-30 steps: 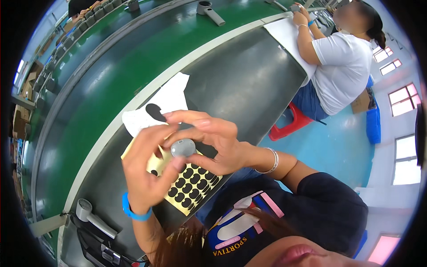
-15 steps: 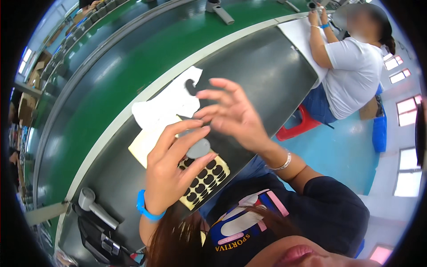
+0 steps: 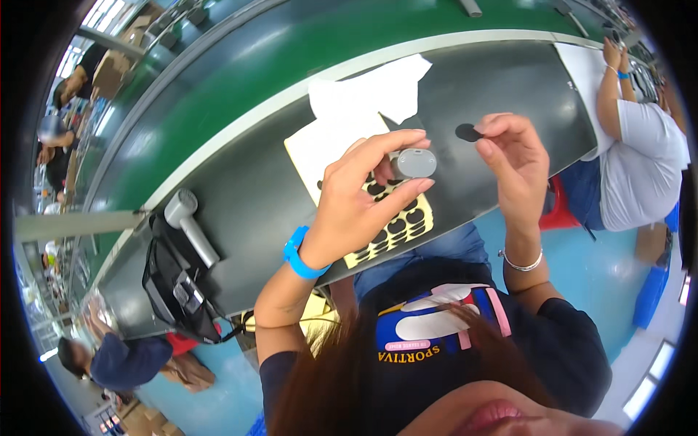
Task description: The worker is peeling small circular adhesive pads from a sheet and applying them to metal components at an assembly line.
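My left hand (image 3: 360,200) is closed round a grey plastic piece (image 3: 416,164), whose oval end face points up between the thumb and fingers. To its right, my right hand (image 3: 520,156) pinches a thin black oval sticker (image 3: 467,133) by its edge, apart from the grey piece. Under my left hand lies a pale yellow backing sheet (image 3: 355,260) with rows of black sticker shapes, partly hidden by that hand. The rest of the grey piece is hidden in my palm.
Crumpled white paper (image 3: 371,94) lies beyond my hands on the dark worktable (image 3: 269,174). Left are a grey hair-dryer-shaped device (image 3: 193,225) and a black bag (image 3: 163,272). A green conveyor belt (image 3: 240,73) runs behind. A co-worker (image 3: 640,152) sits at the right.
My right hand has moved away from my left, and the black sticker now extends flat from its pinch. The grey piece's end face shows more fully. The whole view has shifted.
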The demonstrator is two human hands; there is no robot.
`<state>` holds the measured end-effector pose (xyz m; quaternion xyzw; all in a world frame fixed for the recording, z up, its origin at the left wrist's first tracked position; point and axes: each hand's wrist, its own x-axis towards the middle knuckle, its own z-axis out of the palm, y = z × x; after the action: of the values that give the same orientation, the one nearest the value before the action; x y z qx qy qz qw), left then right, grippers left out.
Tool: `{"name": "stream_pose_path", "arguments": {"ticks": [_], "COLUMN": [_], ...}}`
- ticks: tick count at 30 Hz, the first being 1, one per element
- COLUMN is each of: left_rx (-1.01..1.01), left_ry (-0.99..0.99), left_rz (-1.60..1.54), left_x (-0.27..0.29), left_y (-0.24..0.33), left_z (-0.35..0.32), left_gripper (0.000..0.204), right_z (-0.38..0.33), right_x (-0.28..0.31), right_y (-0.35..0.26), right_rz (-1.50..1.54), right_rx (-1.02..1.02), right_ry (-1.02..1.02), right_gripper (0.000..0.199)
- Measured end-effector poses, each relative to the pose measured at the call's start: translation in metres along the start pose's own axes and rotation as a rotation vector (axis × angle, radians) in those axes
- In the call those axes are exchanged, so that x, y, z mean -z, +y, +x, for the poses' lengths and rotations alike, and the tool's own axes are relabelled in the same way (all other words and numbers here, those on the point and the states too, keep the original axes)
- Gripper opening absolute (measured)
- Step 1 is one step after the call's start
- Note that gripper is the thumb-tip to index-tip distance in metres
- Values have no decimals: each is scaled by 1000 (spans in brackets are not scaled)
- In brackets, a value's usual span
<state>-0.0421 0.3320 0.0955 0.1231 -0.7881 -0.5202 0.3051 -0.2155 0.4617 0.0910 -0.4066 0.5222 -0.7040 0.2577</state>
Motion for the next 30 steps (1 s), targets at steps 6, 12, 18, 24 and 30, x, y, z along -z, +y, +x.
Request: {"name": "stream_pose_path", "arguments": {"ticks": [6,12,18,24,30], "left_rx": [53,118,172,193,172], "left_ry": [65,140,78,34,-5], "left_rz": [-74,-338,-553,-638,-628], "left_x": [-6,-22,-30,-32,-32], "left_y": [4,9,7,7,4], "left_z": [-31,-43,-45,-46,-46], "left_gripper": [41,43,47,49,46], "right_z": [-23,-39,-40,-39,-34], "right_x": [-10,-23,-23,-20,-17], "right_y": [-16,-26,-31,-35,-38], "right_rz": [-258,-85,12,-63,-93], "right_rx": [221,19,-120,-107,-114], "right_ry": [-89,-130,-144,-159,-195], "right_gripper": [25,29,41,37,36]}}
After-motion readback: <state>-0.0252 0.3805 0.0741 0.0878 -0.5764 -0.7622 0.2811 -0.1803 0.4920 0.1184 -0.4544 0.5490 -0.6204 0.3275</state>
